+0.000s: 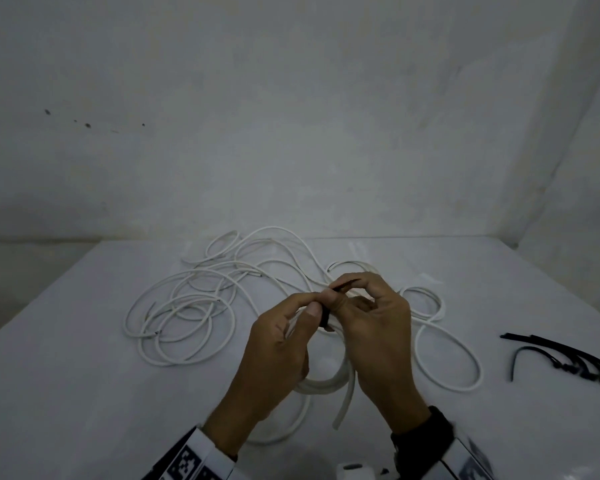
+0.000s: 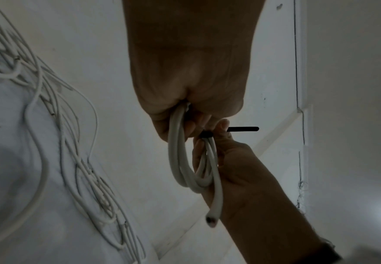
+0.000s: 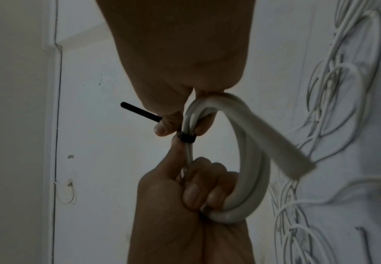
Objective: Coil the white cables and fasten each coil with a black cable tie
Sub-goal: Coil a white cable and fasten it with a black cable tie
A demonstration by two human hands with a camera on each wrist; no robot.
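White cable coil gripped between both hands, fingers pinching its black cable tie.

Head view above, wrist views close

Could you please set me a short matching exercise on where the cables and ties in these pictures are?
Things:
1. small coil of thick white cable
2. black cable tie around that coil
3. spare black cable ties
4. loose tangle of thin white cables

Places:
A. lying on the table, far right
B. held in both hands
C. spread on the table, left of the hands
D. cinched round the strands, tail sticking out

Pairs: 1-B, 2-D, 3-A, 4-C
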